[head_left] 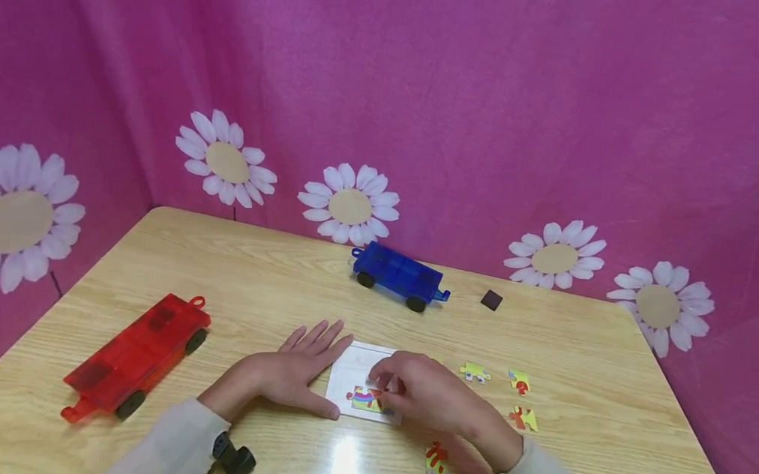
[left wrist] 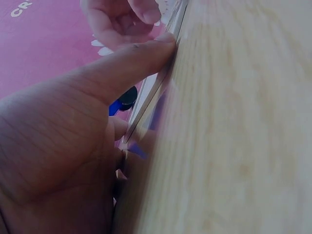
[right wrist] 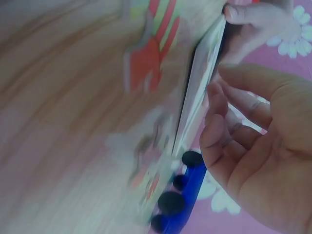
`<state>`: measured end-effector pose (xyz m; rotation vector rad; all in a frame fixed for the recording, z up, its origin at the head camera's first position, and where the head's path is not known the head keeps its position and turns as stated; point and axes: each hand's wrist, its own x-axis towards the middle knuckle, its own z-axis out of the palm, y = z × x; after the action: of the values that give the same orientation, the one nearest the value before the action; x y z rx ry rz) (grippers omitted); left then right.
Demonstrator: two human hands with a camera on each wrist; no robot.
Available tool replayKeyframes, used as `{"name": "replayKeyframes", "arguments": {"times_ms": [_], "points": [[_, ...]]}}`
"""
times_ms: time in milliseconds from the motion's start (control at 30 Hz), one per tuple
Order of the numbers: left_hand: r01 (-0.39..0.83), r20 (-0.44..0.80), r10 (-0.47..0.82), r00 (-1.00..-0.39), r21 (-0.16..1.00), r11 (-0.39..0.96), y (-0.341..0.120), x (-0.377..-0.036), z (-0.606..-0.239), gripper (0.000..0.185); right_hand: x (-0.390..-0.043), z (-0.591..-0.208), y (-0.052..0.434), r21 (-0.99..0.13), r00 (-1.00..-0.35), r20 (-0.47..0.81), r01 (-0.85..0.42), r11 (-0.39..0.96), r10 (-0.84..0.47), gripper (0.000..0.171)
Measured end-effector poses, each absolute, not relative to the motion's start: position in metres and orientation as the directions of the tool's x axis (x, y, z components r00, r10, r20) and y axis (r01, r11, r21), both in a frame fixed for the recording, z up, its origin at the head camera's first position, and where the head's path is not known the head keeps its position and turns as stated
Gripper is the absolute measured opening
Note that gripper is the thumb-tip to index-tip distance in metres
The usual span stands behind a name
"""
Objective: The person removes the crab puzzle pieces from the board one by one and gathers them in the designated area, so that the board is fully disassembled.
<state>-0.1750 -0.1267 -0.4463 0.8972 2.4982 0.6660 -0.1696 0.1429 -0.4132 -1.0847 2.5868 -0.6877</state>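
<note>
A white puzzle tray [head_left: 350, 366] lies between my hands, with a rainbow-patterned puzzle piece [head_left: 364, 399] inside its near edge. My left hand [head_left: 296, 373] is spread flat on the table, thumb and forefinger along the tray's left edge. In the left wrist view its thumb [left wrist: 141, 56] presses at the tray's rim. Over the tray's right half, my right hand [head_left: 430, 392] has its fingers curled and pinches at the right end of the puzzle piece with thumb and forefinger. The right hand covers part of the tray.
Several loose puzzle pieces lie right of the tray, including a yellow one [head_left: 474, 372] and a red-patterned one [head_left: 437, 459] nearer me. A red toy car base [head_left: 139, 355] stands at left, a blue one [head_left: 399, 275] behind the tray, beside a dark square [head_left: 492, 300].
</note>
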Motion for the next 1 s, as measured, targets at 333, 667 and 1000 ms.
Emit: {"name": "replayKeyframes", "arguments": {"times_ms": [333, 667, 1000], "points": [[0.48, -0.214, 0.675, -0.706, 0.555, 0.679, -0.127, -0.176, -0.445, 0.11, -0.17, -0.418, 0.127, -0.473, -0.666, -0.094, -0.624, 0.622, -0.74, 0.027], [0.469, -0.218, 0.671, -0.709, 0.564, 0.679, -0.127, -0.176, -0.445, 0.111, -0.172, -0.417, 0.127, -0.508, -0.649, -0.14, -0.601, 0.617, -0.747, 0.026], [0.475, -0.192, 0.683, -0.704, 0.588, 0.655, -0.129, -0.175, -0.447, 0.114, -0.17, -0.419, 0.128, -0.532, -0.662, -0.127, -0.583, 0.614, -0.739, 0.029]]}}
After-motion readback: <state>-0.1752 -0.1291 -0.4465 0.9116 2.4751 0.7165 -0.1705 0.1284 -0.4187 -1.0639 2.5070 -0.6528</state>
